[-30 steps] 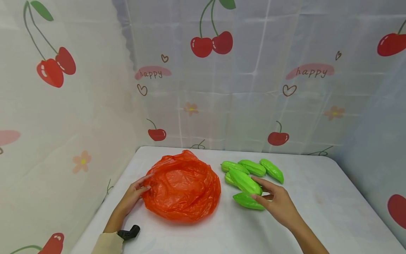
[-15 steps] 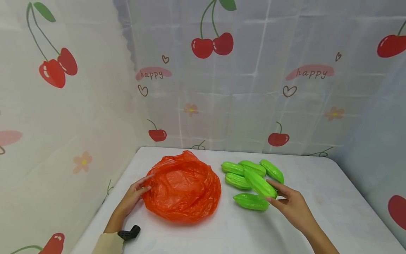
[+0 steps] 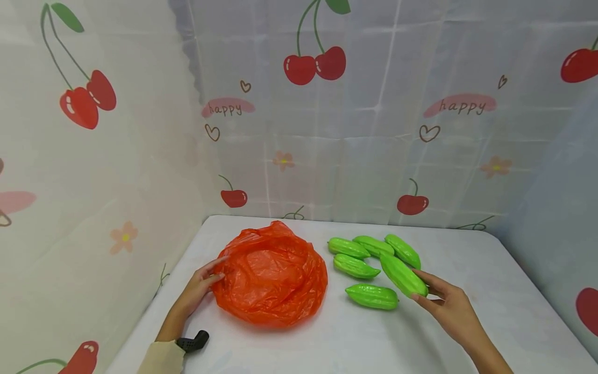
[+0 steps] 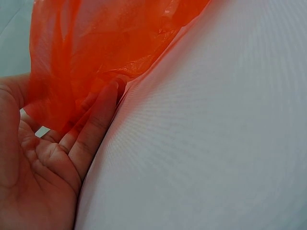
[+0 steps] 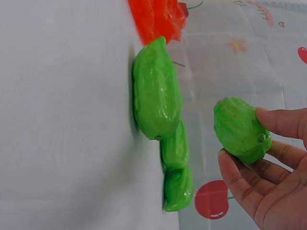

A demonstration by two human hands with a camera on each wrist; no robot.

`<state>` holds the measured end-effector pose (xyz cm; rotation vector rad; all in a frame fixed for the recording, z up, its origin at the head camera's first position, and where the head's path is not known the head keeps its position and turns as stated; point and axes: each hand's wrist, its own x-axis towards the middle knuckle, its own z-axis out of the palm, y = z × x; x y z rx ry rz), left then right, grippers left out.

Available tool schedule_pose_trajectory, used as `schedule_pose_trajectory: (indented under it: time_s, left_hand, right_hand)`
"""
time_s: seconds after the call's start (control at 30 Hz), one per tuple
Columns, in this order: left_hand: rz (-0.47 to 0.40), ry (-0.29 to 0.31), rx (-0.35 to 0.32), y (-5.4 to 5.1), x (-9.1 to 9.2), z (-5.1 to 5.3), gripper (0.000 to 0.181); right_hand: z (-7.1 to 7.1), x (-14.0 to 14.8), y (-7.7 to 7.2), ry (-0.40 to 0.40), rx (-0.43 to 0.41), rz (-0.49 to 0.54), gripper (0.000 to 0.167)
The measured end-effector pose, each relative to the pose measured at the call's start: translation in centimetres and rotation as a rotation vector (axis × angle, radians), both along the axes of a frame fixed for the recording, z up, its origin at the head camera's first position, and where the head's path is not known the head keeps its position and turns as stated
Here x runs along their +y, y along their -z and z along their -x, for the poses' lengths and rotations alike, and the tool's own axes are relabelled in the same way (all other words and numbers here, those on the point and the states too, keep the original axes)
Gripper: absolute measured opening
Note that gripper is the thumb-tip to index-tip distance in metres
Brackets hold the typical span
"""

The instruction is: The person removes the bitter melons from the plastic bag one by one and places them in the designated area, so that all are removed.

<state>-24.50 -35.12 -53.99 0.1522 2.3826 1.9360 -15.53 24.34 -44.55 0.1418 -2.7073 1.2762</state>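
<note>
My right hand [image 3: 450, 309] holds a green bitter melon [image 3: 403, 275] by its near end, thumb on one side and fingers on the other. It is raised off the table in the right wrist view, where the held melon [image 5: 241, 130] shows its ridged end. My left hand [image 3: 193, 291] holds the left edge of a crumpled red plastic bag [image 3: 275, 280], which stands with its mouth spread. In the left wrist view, part of the fingers shows through the thin bag [image 4: 110, 38]. One bitter melon [image 3: 372, 296] lies alone, nearest the front.
Several more bitter melons lie behind, one [image 3: 356, 266] in the middle and another [image 3: 403, 251] farthest right. The white table [image 3: 504, 291] ends at a curtain [image 3: 355, 130] printed with cherries. A black device [image 3: 193, 341] is strapped to my left wrist.
My right hand has moved right and slightly toward me with the bitter melon, drawing it away from the others. The left hand and the bag have stayed in place.
</note>
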Motion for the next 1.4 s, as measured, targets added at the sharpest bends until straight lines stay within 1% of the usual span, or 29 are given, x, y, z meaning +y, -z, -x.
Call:
schedule_pose_trajectory:
  time_s: [0.1,0.33,0.5,0.67,0.77,0.87,0.93,1.17,1.27,1.4]
  left_hand:
    - [0.001,-0.003,0.002,-0.1,0.1,0.0,0.051]
    - [-0.006,0.000,0.002,-0.2,0.2,-0.1,0.051]
    - [-0.003,0.001,0.004,-0.2,0.2,-0.1,0.051]
    - [0.002,0.004,0.006,-0.1,0.2,-0.1,0.052]
    - [0.000,0.011,0.002,0.0,0.2,-0.1,0.053]
    - [-0.003,0.011,-0.004,0.0,0.3,-0.2,0.053]
    - [-0.008,0.006,-0.012,0.0,0.3,-0.2,0.052]
    - [-0.005,0.006,-0.008,0.1,0.2,-0.1,0.052]
    - [-0.003,-0.010,-0.017,0.1,0.2,0.0,0.052]
    - [0.025,-0.029,-0.012,-0.1,0.1,0.0,0.053]
  right_hand:
    - [0.1,0.5,0.4,0.010,-0.014,-0.010,0.063]
    - [0.3,1.7,1.2,0.003,-0.064,-0.017,0.063]
    - [0.7,2.3,1.9,0.007,-0.093,-0.032,0.062]
    - [1.2,2.8,2.6,-0.005,-0.142,-0.065,0.062]
    - [1.3,2.9,2.8,-0.019,-0.163,-0.091,0.062]
    - [1.5,3.1,3.0,-0.029,-0.167,-0.111,0.061]
    - [1.6,3.2,3.1,-0.033,-0.169,-0.117,0.061]
    - [2.0,3.8,3.8,-0.030,-0.198,-0.123,0.061]
    - [2.2,4.0,3.9,-0.029,-0.206,-0.125,0.063]
    - [2.4,4.0,4.0,-0.031,-0.227,-0.118,0.068]
